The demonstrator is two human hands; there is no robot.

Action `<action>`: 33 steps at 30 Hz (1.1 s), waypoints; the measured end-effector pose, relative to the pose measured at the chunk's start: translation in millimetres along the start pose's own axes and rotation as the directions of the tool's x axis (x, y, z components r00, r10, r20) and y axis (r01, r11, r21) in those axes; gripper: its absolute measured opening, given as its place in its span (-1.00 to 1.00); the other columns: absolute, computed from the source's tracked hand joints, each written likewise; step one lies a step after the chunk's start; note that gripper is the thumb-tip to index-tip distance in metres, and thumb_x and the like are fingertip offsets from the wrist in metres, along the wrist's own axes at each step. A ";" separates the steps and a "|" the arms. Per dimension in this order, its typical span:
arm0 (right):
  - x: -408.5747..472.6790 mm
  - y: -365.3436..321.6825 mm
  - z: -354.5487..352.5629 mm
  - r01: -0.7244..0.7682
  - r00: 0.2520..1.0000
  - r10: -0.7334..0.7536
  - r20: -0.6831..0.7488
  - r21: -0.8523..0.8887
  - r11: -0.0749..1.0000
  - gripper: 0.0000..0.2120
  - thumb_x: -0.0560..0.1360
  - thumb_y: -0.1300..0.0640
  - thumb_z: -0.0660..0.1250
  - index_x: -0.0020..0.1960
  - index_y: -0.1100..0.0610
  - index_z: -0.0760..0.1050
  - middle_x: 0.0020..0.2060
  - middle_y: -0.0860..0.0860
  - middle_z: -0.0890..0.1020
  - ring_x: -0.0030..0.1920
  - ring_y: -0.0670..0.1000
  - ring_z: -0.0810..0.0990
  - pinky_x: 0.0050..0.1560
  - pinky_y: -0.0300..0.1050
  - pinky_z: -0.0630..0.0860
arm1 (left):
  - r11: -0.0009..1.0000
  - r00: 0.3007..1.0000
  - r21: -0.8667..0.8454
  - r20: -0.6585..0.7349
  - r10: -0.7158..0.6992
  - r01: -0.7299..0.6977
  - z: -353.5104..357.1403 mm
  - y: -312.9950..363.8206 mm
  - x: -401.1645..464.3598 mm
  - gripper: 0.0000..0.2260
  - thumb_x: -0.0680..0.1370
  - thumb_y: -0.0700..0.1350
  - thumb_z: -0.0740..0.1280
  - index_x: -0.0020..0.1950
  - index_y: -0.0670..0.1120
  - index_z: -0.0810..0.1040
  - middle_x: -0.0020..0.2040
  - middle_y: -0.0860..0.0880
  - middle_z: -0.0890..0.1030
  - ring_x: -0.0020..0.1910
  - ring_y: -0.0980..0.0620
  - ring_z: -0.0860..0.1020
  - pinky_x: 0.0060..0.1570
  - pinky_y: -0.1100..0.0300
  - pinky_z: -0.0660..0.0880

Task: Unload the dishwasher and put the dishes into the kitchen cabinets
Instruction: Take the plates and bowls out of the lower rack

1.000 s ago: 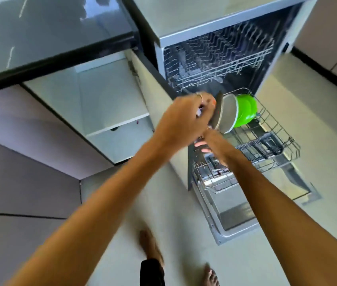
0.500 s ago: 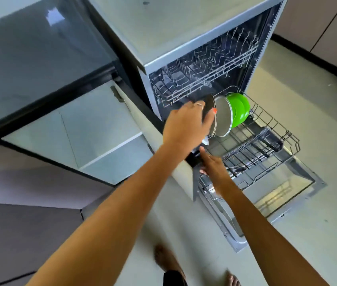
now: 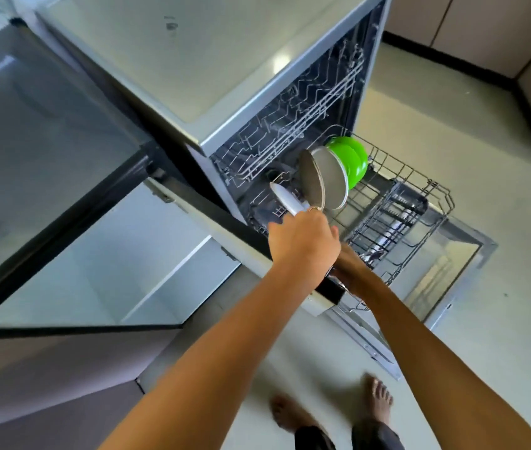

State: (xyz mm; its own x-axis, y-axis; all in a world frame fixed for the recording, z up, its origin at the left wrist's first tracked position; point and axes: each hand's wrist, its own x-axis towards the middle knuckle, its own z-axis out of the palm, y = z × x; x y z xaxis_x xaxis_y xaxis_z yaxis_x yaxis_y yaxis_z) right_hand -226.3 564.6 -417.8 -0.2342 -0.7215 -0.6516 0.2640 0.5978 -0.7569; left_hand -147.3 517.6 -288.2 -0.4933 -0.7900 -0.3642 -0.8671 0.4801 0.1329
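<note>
The dishwasher [image 3: 192,76] stands open with its lower rack [image 3: 420,222] pulled out. Upright in the rack's back corner are a dark grey plate [image 3: 312,180], a lighter grey plate [image 3: 332,180] and a green bowl [image 3: 350,159]. My left hand [image 3: 304,243] is closed on the lower edge of a white plate [image 3: 285,199], which leans left of the grey plates; its fingertips also touch the dark grey plate's bottom edge. My right hand [image 3: 353,271] lies low at the rack's near-left corner, mostly hidden behind my left wrist, so its grip is unclear.
An open lower cabinet [image 3: 160,277] with a bare shelf is at the left, and its open door [image 3: 225,228] stands between it and the rack. The dishwasher door [image 3: 459,271] lies flat over the floor. The upper rack [image 3: 293,125] holds nothing visible. My bare feet [image 3: 378,401] are below.
My left hand has dropped from the dark plate's top rim to the plates' lower edge, and the white plate now shows above it. The view has shifted, with the right hand more hidden.
</note>
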 end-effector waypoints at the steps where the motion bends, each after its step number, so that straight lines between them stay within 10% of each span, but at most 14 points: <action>1: 2.7 -4.9 -4.2 -0.002 1.000 0.002 -0.004 -0.005 1.000 -0.64 0.54 0.13 0.22 -0.13 0.49 0.46 -0.42 0.15 0.50 -0.34 -0.04 0.42 -0.24 -0.18 0.43 | 0.999 0.999 0.027 0.044 -0.021 0.020 0.8 0.3 2.6 -0.66 0.61 0.07 0.10 0.23 -0.12 0.43 0.16 -0.11 0.55 0.20 -0.12 0.47 0.09 -0.01 0.33; 4: 18.0 -11.3 -19.5 -0.018 1.000 0.017 -0.011 -0.026 0.999 -0.74 0.54 0.16 0.23 -0.32 0.14 0.46 -0.52 -0.10 0.52 -0.44 -0.12 0.45 -0.37 -0.26 0.33 | 0.997 0.988 0.079 0.151 -0.037 0.025 0.7 1.3 8.0 -0.62 0.61 0.10 0.09 0.28 -0.12 0.39 0.23 -0.11 0.52 0.26 -0.12 0.43 0.13 -0.02 0.33; 14: 104.7 6.3 -53.9 -0.155 0.956 0.270 0.115 -0.583 0.798 -0.66 0.59 0.01 0.21 0.21 0.25 0.47 -0.02 0.18 0.63 0.00 0.16 0.63 0.04 0.03 0.57 | 0.986 0.906 0.167 0.418 -0.072 0.001 -18.0 15.3 94.3 -0.59 0.60 0.14 0.12 0.31 -0.10 0.38 0.24 -0.11 0.48 0.22 -0.13 0.45 0.04 0.04 0.32; 25: 192.4 6.7 -80.8 0.058 0.984 0.122 0.134 -0.872 0.486 -0.70 0.56 0.10 0.22 0.23 0.22 0.46 0.20 0.20 0.56 0.18 0.16 0.55 0.15 -0.04 0.48 | 0.907 0.776 0.038 0.504 -0.379 0.419 63.2 -14.7 227.3 -0.58 0.53 0.14 0.16 0.20 -0.13 0.51 0.18 -0.18 0.55 0.12 -0.19 0.53 0.15 -0.01 0.48; 33: 231.4 1.3 -69.1 0.212 0.971 0.029 0.235 -0.918 0.335 -0.67 0.57 0.04 0.20 0.28 0.16 0.39 0.20 0.15 0.54 0.16 0.18 0.55 0.13 0.06 0.52 | 0.675 0.663 -0.205 0.523 -0.536 0.708 127.4 -34.7 222.0 -0.64 0.54 -0.07 0.22 0.27 -0.23 0.44 0.24 -0.20 0.53 0.17 -0.14 0.52 0.11 0.08 0.47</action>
State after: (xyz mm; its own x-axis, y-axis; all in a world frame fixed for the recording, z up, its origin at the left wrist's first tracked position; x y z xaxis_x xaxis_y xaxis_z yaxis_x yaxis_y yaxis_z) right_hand -344.8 422.5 -573.0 0.0003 -0.7657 -0.6432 -0.8203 0.3677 -0.4381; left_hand -217.9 374.2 -491.1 0.1747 -0.5815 -0.7946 -0.9494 -0.3135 0.0206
